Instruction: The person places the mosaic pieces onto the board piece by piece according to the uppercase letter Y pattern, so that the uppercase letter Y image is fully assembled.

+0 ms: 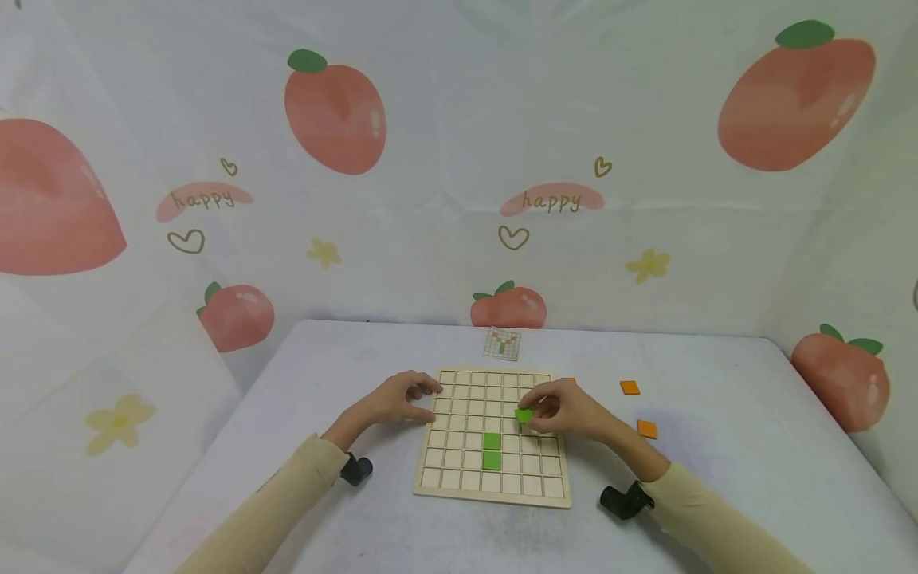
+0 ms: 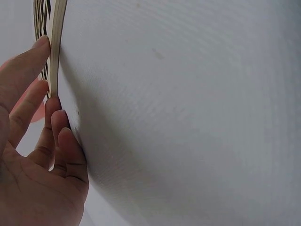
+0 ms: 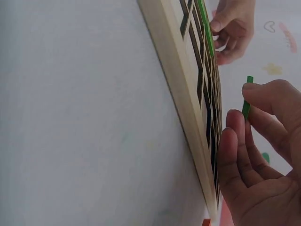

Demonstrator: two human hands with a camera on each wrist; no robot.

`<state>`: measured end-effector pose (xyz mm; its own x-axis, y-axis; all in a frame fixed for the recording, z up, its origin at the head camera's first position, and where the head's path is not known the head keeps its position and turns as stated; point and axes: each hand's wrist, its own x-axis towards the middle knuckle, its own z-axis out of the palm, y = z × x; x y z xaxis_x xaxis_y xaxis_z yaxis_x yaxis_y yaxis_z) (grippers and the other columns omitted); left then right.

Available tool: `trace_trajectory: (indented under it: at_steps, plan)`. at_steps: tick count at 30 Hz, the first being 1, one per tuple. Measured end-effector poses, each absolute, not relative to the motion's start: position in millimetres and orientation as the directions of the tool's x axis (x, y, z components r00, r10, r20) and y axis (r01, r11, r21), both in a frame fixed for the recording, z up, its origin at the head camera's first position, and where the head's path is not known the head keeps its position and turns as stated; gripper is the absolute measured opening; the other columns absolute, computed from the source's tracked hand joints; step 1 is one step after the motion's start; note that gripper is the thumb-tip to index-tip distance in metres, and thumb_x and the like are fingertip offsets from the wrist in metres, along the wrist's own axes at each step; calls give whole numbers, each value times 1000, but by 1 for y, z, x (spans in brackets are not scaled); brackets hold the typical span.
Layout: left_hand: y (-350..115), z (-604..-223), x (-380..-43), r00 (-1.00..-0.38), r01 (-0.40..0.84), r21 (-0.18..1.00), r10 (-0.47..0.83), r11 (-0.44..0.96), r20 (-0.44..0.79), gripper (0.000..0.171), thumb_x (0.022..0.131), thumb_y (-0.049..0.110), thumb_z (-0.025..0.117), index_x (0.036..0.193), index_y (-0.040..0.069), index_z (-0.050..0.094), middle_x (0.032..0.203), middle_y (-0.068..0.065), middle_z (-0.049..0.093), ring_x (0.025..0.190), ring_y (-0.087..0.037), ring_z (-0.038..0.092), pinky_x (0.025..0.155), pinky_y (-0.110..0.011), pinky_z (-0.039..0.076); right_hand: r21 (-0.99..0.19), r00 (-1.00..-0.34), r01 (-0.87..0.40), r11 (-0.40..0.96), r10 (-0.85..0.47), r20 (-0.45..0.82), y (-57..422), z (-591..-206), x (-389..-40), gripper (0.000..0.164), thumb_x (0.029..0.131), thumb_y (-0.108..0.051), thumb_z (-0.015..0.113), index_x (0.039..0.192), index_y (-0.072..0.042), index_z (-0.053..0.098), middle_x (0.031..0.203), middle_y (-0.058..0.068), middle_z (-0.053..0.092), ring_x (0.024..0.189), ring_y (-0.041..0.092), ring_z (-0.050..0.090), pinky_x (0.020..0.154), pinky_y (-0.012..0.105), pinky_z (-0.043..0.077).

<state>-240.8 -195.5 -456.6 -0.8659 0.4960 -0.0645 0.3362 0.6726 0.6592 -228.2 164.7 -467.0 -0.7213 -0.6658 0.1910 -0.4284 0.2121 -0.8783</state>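
Note:
A wooden grid board (image 1: 459, 500) lies on the white table, two green square tiles (image 1: 492, 450) set in one of its columns. My right hand (image 1: 571, 410) pinches another green tile (image 3: 247, 99) between thumb and fingers, holding it over the right part of the board. In the right wrist view that tile is seen edge-on, apart from the grid. At the board's left edge rests my left hand (image 1: 400, 399), thumb and fingertips touching the rim. The left wrist view shows those fingertips (image 2: 43, 41) against the wooden side (image 2: 56, 42).
Two orange tiles (image 1: 629, 387) (image 1: 647, 430) lie on the table right of the board; a third orange tile (image 1: 569, 381) is partly hidden behind my right hand. Behind the board lies a small card (image 1: 502, 344) with a printed grid pattern. A fruit-patterned cloth (image 1: 430, 263) hangs at the back.

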Motion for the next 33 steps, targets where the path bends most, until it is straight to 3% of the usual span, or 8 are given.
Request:
trace_trajectory:
  at_steps: [15,20,33]
  plan:
    - [-194,-455,-240,-877,314,655,475,687,-77,45,84,17,86,125,10,69,117,-2,62,107,-24,59,96,-42,47,-854,-759,-420,308,-635,144,134,-460,-223,23,83,-6,84,104,-2,76,93,4,71,77,18,67,73,30,55]
    - [-194,-455,-240,-878,310,657,472,687,-79,45,84,18,86,125,10,69,117,-3,62,106,-24,59,95,-43,47,-836,-744,-453,310,-648,163,127,-463,-225,22,83,-8,85,102,-2,76,89,1,71,74,15,66,72,29,56]
    - [-194,-454,-239,-872,323,660,485,679,-73,45,83,17,87,124,9,69,116,-2,62,105,-23,58,95,-42,47,-814,-761,-447,371,-637,128,116,-464,-223,21,85,-10,84,103,-3,77,91,1,72,74,10,66,71,27,54]
